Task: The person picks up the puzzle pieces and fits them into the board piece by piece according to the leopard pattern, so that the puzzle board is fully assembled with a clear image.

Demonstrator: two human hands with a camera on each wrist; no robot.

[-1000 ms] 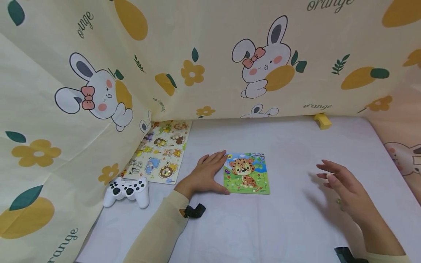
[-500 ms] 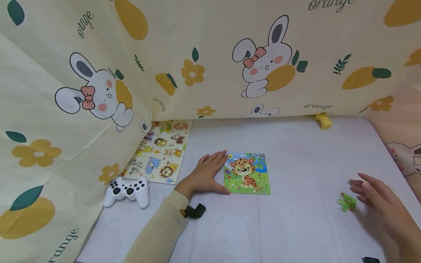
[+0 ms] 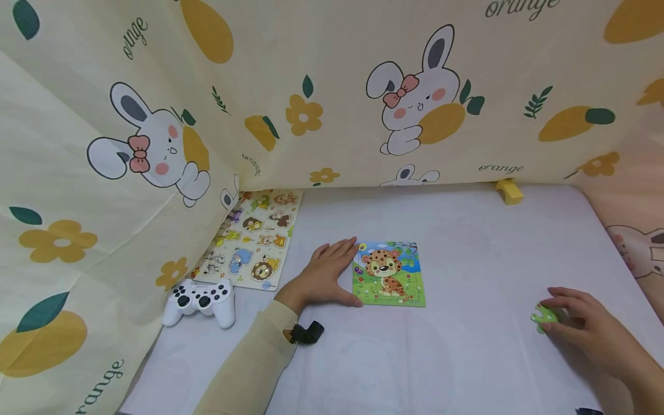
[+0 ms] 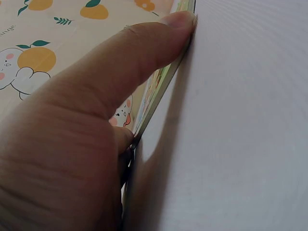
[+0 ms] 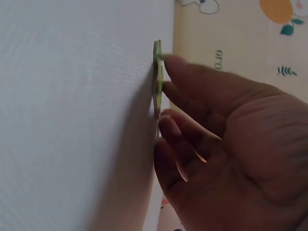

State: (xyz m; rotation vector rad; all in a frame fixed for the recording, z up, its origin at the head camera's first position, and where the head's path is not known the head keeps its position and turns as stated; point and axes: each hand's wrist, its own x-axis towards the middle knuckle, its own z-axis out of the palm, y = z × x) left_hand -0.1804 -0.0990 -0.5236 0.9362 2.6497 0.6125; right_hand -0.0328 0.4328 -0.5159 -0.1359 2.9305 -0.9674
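Note:
A square jigsaw puzzle (image 3: 389,274) with a leopard cub picture lies flat on the white table. My left hand (image 3: 324,276) rests at its left side, fingers straight, fingertips by the upper left corner and thumb at the lower left. In the left wrist view the thumb (image 4: 159,43) touches the puzzle's edge. Over at the right, my right hand (image 3: 586,323) pinches a small green puzzle piece (image 3: 543,317) between thumb and fingers. The right wrist view has that puzzle piece (image 5: 158,79) edge-on, close over the table, with the thumb at its upper end.
A white game controller (image 3: 199,304) lies at the left, beside an animal peg puzzle board (image 3: 254,242) partly covered by the hanging cloth. A yellow arch block (image 3: 509,191) stands at the back right. Printed cloth (image 3: 337,57) hangs behind and along both sides.
My right hand first drew back to the right, uncovering the green puzzle piece, then came in and took hold of it. My left hand and the leopard puzzle stay in place.

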